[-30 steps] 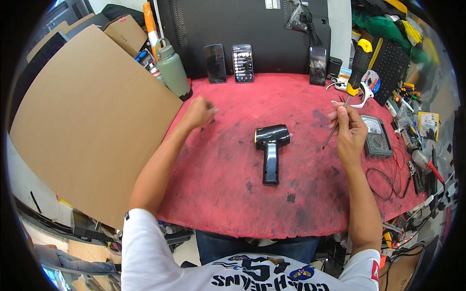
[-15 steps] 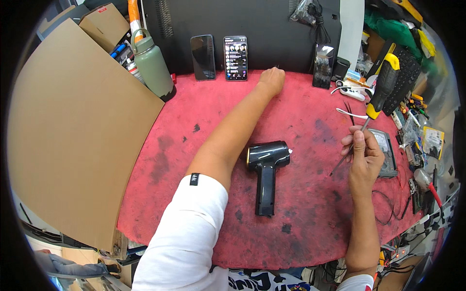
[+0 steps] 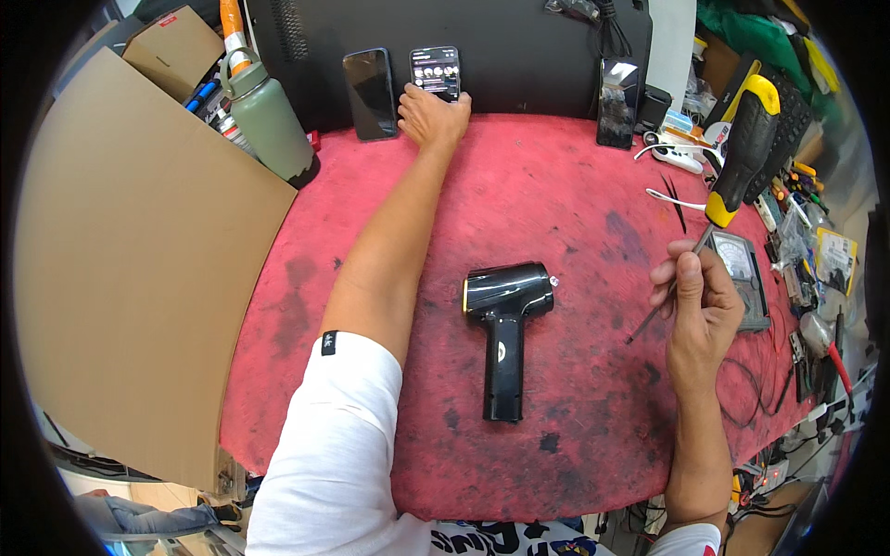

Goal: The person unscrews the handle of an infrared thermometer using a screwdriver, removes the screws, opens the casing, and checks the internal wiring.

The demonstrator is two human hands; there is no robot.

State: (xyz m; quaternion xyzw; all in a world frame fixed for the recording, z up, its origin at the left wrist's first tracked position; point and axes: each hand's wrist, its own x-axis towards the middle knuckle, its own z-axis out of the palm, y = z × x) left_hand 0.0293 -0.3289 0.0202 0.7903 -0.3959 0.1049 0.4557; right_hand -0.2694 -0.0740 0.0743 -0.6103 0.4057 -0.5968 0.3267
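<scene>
My left hand [image 3: 434,116] is stretched to the back of the red mat [image 3: 556,204], its fingers around the lower part of an upright phone [image 3: 434,65] with a lit screen. A dark phone [image 3: 371,93] stands just left of it. My right hand [image 3: 695,292] grips a long screwdriver [image 3: 746,139] by its metal shaft, the yellow-and-black handle pointing up. Between my arms lies a glossy black pistol-shaped device [image 3: 505,292], handle toward me.
A cardboard sheet [image 3: 139,278] and green bottle [image 3: 273,130] are left; a third phone [image 3: 616,102] stands at back right before a black panel [image 3: 510,65]. A meter [image 3: 746,287], cables and tool clutter [image 3: 816,343] line the right. Someone's legs [image 3: 148,510] show lower left.
My left hand reached forward across the mat, then moved left onto the lit phone and took hold of it. My right hand holds the screwdriver as before, slightly lower in view.
</scene>
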